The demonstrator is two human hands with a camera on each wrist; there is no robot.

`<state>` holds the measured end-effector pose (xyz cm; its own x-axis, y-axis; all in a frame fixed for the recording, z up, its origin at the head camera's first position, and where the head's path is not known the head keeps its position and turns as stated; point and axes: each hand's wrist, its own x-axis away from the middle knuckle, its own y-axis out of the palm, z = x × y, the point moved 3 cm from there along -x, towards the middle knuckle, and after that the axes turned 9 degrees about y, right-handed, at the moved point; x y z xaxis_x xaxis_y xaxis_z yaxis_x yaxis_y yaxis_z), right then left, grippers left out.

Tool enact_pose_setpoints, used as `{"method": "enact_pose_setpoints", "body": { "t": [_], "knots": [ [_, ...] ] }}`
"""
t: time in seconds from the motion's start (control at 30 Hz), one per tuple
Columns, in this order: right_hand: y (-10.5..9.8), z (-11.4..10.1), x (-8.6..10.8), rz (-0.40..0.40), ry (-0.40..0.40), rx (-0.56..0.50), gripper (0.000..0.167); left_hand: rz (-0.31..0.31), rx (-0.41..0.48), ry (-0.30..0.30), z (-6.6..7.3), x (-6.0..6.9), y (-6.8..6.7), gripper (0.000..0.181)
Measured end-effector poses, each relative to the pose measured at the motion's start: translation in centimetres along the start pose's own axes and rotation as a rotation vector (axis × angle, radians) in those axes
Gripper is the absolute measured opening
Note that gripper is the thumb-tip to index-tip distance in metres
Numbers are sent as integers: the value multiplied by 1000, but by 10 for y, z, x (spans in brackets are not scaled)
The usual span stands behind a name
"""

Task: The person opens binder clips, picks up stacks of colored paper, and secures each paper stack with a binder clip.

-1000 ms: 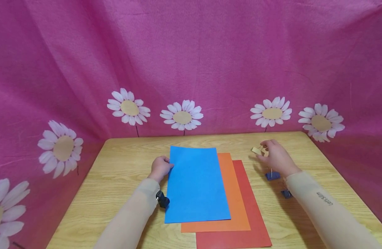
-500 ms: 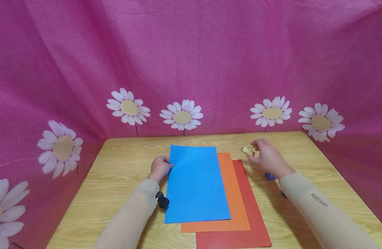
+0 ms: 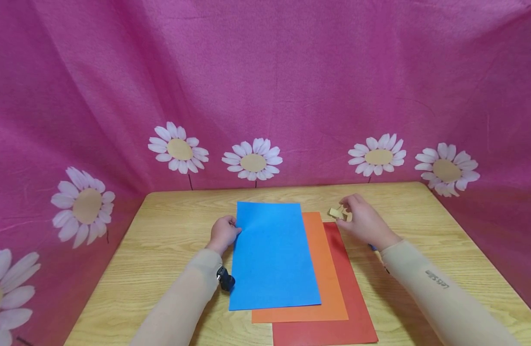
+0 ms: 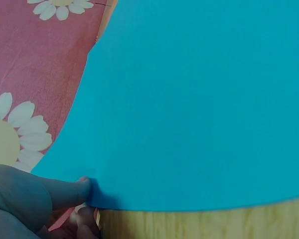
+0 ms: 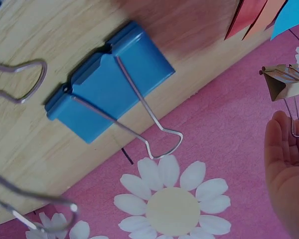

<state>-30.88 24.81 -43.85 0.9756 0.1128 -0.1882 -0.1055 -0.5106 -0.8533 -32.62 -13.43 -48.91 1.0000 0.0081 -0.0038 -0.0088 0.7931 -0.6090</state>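
A blue sheet (image 3: 274, 254) lies over an orange sheet (image 3: 328, 269) and a red sheet (image 3: 356, 307), staggered to the right. At the blue sheet's left edge my left hand (image 3: 223, 234) pinches it, thumb on top; the left wrist view shows the thumb (image 4: 67, 193) on the sheet's edge. Above the red sheet's top edge, my right hand (image 3: 366, 222) holds a yellow binder clip (image 3: 336, 213) by its wire handles. In the right wrist view, fingers (image 5: 284, 144) are at a handle of the gold-looking clip (image 5: 286, 82).
A blue binder clip (image 5: 112, 82) lies on the wooden table (image 5: 20, 124), with wire handles of other clips beside it. In the head view, my right forearm mostly hides the clips. A pink cloth (image 3: 291, 96) with daisies hangs behind and beside the table.
My right hand has moved left with the yellow clip, from beyond the sheets to the red sheet's top edge. The forearm now covers more of the blue clips. My left hand stays put.
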Motion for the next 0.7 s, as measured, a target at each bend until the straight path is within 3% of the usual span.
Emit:
{"method": "enact_pose_setpoints", "body": {
  "t": [0.47, 0.7],
  "knots": [
    [7, -2, 3, -10, -10, 9, 48, 11, -53, 69, 2, -2, 2, 25],
    [7, -2, 4, -24, -2, 18, 48, 11, -74, 90, 3, -1, 2, 18]
  ]
}}
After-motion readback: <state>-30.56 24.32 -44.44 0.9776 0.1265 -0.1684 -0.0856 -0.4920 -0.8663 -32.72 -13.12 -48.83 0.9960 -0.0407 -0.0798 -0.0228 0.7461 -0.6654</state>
